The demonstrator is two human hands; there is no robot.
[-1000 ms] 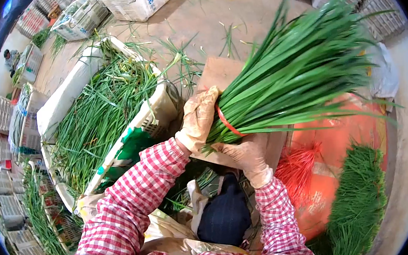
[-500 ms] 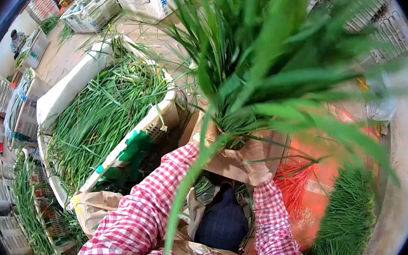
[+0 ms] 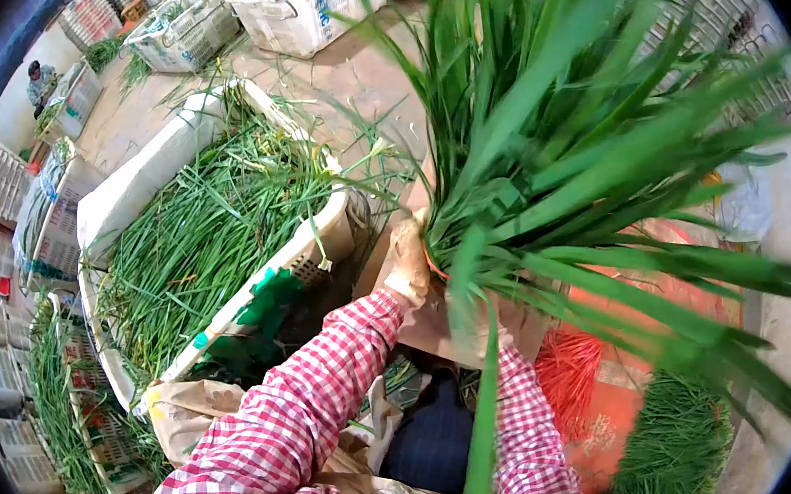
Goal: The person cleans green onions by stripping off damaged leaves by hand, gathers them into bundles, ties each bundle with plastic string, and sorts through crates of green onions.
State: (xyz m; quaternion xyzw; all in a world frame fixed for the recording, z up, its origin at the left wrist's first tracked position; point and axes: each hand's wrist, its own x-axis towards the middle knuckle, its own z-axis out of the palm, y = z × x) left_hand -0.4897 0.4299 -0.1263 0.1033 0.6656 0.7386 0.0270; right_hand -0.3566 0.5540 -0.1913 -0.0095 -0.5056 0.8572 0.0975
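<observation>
A large bunch of Chinese chives (image 3: 522, 166) fans up and to the right, its long flat leaves covering much of the right side. My left hand (image 3: 407, 260) is closed round the lower left of this bunch, beside a thin orange-red band (image 3: 434, 260). Below the leaves, my right sleeve (image 3: 523, 407) reaches up to the bunch's base; the fingers of that hand are hidden. Under the bunch is a brown board (image 3: 386, 248). A heap of red ties (image 3: 568, 373) lies on an orange sheet (image 3: 607, 422), right of my right forearm.
A white crate (image 3: 318, 245) full of loose green stalks stands at my left. More chives (image 3: 671, 440) lie packed at lower right. Other crates (image 3: 298, 11) stand at the back, several more along the left. Stacked racks rise at upper right. A person (image 3: 41, 84) sits far left.
The bunch has turned and tilted to the right, its leaves spreading lower there. My left hand has shifted slightly right and shows more clearly; leaves now cover my right hand.
</observation>
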